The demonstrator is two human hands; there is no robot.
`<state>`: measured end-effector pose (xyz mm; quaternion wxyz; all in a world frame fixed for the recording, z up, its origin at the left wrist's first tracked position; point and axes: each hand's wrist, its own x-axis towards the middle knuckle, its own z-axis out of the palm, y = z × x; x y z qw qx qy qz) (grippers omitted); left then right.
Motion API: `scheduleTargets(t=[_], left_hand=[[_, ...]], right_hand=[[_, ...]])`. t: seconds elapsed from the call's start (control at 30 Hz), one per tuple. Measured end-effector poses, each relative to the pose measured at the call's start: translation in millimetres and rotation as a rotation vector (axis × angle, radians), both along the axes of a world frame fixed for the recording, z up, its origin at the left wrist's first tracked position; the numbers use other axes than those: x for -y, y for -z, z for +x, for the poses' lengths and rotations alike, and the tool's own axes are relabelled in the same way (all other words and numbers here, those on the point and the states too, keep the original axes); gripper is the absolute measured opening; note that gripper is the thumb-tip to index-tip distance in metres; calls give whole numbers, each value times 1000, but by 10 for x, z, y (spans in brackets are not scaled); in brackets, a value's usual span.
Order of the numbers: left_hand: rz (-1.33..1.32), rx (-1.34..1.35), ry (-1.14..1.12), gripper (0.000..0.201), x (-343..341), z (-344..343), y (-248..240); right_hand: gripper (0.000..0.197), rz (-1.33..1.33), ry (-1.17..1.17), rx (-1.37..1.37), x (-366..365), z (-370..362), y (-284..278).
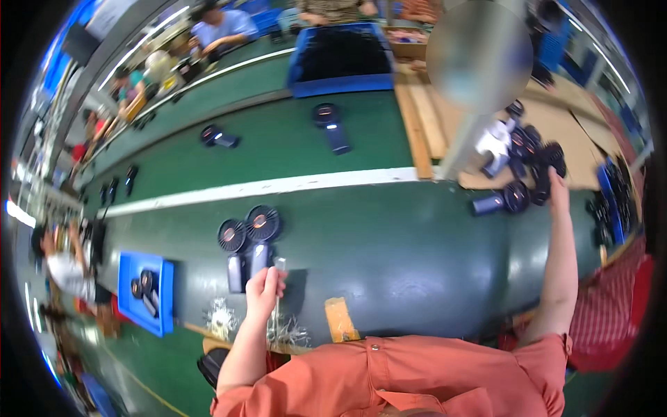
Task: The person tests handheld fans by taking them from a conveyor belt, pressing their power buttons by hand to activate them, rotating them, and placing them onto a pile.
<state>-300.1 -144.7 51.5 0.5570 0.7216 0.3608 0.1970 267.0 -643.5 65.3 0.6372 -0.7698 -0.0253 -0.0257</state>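
Observation:
My left hand (262,290) is closed above the green work surface, with a thin pale piece sticking out above and below the fingers; its kind is unclear. Just beyond it lie two dark blue handheld fans, one fan (231,236) to the left and another fan (263,222) beside it, their round heads touching or nearly so. At the far right, my right hand (558,191) is stretched out to a dark handheld fan (542,182) at the edge of a pile and has its fingers on it. A separate fan (515,197) lies left of that hand.
A blue bin (167,299) with fans stands at the left. Two fans lie beyond the white strip (278,185). Pale scraps (221,318) and a tan block (340,320) sit near the front edge. A grey post (464,149) rises at right centre. Other people work along the far line.

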Motion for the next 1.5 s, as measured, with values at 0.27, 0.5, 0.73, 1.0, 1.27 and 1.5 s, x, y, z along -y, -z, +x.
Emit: scheduleTargets(t=[0.27,0.5,0.73,1.0,1.27,1.5], left_hand=[[87,-9,-14,19,-298,-166,-102],[493,-70,82,24,-1311,611,-443],[812,-359,83,54,-2533,1636,-69],[962,-906,-91,61,-3331,2331,284],[853,-543,-320,31,-3630,2072,441],[836,-707,-76,39,-3314,2085,464]], right_hand=[[28,-57,-239,557,-1901,-817,-716],[21,-450,-1043,969,-3503,-1986,-555],[39,-896,-875,722,-4680,-1662,231],[27,-783,-776,671,-4875,-1563,614],[40,-443,-1050,383,-3597,-2541,-135],[58,-579,-829,557,-2844,-3179,197]])
